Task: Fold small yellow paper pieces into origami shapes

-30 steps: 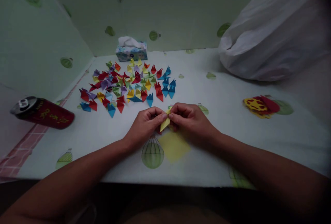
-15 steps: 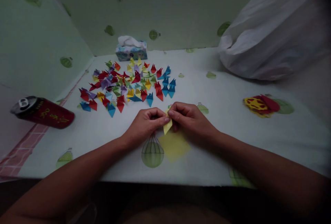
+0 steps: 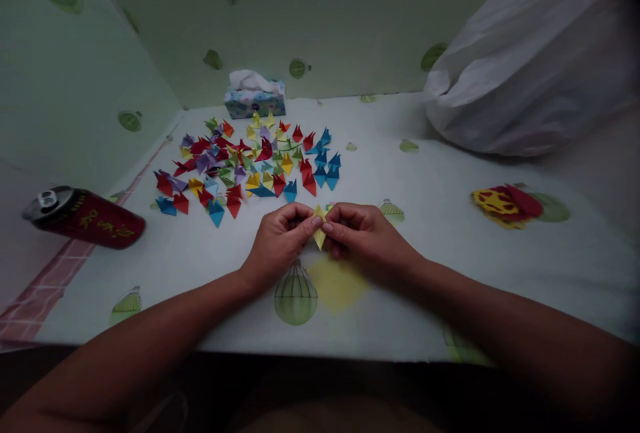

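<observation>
Between my two hands is a small folded piece of yellow paper point(image 3: 319, 238), narrow and diamond-shaped, its lower point aimed at me. My left hand point(image 3: 284, 236) pinches its left edge between thumb and fingers. From the right side, my right hand point(image 3: 367, 233) pinches it the same way, thumbtips nearly meeting. Below them a flat yellow paper square point(image 3: 340, 286) lies on the table, partly covered by my right hand. Beyond my hands many folded paper cranes point(image 3: 234, 201) in red, blue, yellow, green and purple spread over the table.
A tissue box point(image 3: 255, 100) stands behind the cranes by the wall. At left is a dark red drink can point(image 3: 95, 220). Yellow and red cut-out pieces point(image 3: 505, 205) lie to the right, below a large white plastic bag point(image 3: 510, 80). The table's front edge point(image 3: 320, 358) runs close to me.
The folded yellow paper has turned more upright, and its upper point now shows between my hands. My left hand has shifted slightly up, and both thumbs are closer together.
</observation>
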A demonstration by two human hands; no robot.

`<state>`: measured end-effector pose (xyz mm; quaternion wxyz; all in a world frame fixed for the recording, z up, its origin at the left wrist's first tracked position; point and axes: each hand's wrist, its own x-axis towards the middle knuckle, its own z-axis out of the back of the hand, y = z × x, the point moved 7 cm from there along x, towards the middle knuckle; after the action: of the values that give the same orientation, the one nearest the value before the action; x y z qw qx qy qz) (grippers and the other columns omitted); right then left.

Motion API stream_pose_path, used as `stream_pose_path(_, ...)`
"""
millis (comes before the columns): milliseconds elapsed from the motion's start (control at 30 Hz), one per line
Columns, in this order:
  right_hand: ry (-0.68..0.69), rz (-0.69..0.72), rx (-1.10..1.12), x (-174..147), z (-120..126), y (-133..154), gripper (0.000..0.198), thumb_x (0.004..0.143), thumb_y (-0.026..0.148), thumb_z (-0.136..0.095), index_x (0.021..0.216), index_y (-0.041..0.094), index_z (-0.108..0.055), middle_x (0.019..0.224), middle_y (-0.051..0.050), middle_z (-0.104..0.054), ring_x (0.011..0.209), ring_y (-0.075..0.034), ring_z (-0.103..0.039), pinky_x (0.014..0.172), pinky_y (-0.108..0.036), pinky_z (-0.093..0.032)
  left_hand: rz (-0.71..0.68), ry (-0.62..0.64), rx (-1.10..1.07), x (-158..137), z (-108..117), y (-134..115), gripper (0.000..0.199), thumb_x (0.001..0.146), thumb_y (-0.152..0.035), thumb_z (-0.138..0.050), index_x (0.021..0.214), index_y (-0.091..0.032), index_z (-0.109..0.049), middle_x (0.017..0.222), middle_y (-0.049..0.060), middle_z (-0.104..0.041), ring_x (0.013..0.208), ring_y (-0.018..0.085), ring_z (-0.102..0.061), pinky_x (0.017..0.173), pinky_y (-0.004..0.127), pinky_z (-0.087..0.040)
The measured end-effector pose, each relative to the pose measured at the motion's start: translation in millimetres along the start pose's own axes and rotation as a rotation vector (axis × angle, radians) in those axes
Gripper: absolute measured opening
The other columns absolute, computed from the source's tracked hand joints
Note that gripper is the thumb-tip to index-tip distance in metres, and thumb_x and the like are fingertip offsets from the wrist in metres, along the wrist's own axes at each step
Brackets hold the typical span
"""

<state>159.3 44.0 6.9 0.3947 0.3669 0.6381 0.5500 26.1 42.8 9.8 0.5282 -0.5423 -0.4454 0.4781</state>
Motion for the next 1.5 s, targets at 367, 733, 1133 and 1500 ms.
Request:
stream_pose_path(367, -0.039, 0.009, 0.003, -1.0, -1.4, -1.6, 0.033, 0.078, 0.043, -0.075, 0.068, 0.017, -0.057, 0.060, 0.003, -0.057, 0.049, -0.008, -0.051, 0.049, -0.022, -0.037, -0.185, -0.020, 0.126, -2.6, -0.4, -15.0, 0.013, 0.085, -0.028, -0.067, 0.079, -0.018, -0.061, 0.072, -0.002, -0.059, 0.060, 0.010, -0.051, 0.056, 0.023, -0.041)
stream_pose_path(733, -0.020, 0.087, -0.173, -5.3, -8.7, 9.2, 0.034, 0.084, 0.039, -0.067, 0.062, 0.019, -0.051, 0.056, 0.004, -0.051, 0.051, -0.009, -0.042, 0.050, -0.023, -0.032, -0.130, -0.004, -0.105, -2.9, -3.8, -8.1, 0.013, 0.087, -0.026, -0.065, 0.082, -0.018, -0.056, 0.068, -0.003, -0.057, 0.057, 0.009, -0.053, 0.058, 0.023, -0.045)
stream_pose_path(1133, -0.040, 0.086, -0.161, -4.3, -8.0, 7.3, 0.028, 0.082, 0.035, -0.067, 0.068, 0.020, -0.048, 0.062, 0.004, -0.050, 0.050, -0.009, -0.047, 0.049, -0.024, -0.036, 0.104, -0.011, -0.411, 1.6, -7.1, 6.2, 0.023, 0.076, -0.029, -0.076, 0.078, -0.015, -0.057, 0.067, -0.003, -0.058, 0.056, 0.006, -0.051, 0.054, 0.018, -0.043)
stream_pose_path(1500, -0.039, 0.056, -0.033, -4.2, -6.8, -0.2, 0.026, 0.080, 0.036, -0.071, 0.070, 0.018, -0.054, 0.061, 0.004, -0.055, 0.051, -0.009, -0.051, 0.051, -0.023, -0.040, 0.034, -0.069, -0.309, 4.3, 1.9, 3.6, 0.020, 0.079, -0.029, -0.072, 0.079, -0.017, -0.057, 0.063, -0.005, -0.059, 0.054, 0.007, -0.055, 0.058, 0.020, -0.047)
